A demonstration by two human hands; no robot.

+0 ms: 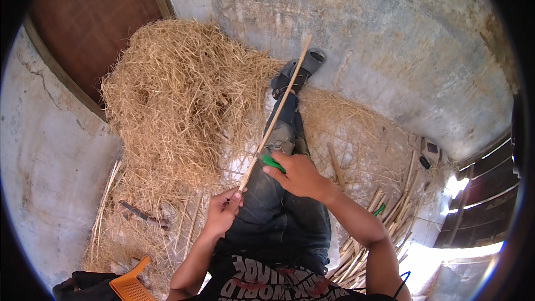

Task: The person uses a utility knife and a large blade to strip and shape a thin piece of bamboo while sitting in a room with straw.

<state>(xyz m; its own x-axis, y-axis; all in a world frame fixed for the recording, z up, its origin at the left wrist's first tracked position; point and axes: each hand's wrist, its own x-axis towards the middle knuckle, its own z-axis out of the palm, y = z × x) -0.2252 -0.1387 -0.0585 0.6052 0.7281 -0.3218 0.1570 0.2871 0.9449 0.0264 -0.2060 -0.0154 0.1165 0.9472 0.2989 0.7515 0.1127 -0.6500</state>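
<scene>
My left hand (225, 210) is closed round the near end of a long, thin, pale wooden stick (277, 114). The stick slants up and away over my outstretched legs, and its far tip reaches about the level of my shod foot. In my right hand (300, 175) is a green-handled tool (273, 163), held against the stick a little beyond my left hand. The fingers hide most of this tool, so its working end cannot be made out. My jeans-covered legs (278, 200) lie under both hands, crossed near the ankles.
A big straw heap (173, 89) stands at the far left. A bundle of sticks (390, 228) lies to the right, with a small green object (380, 209) on it. A dark curved blade-like tool (144, 214) rests on straw at left, beyond an orange perforated object (131, 285). A wall (390, 39) closes the far side.
</scene>
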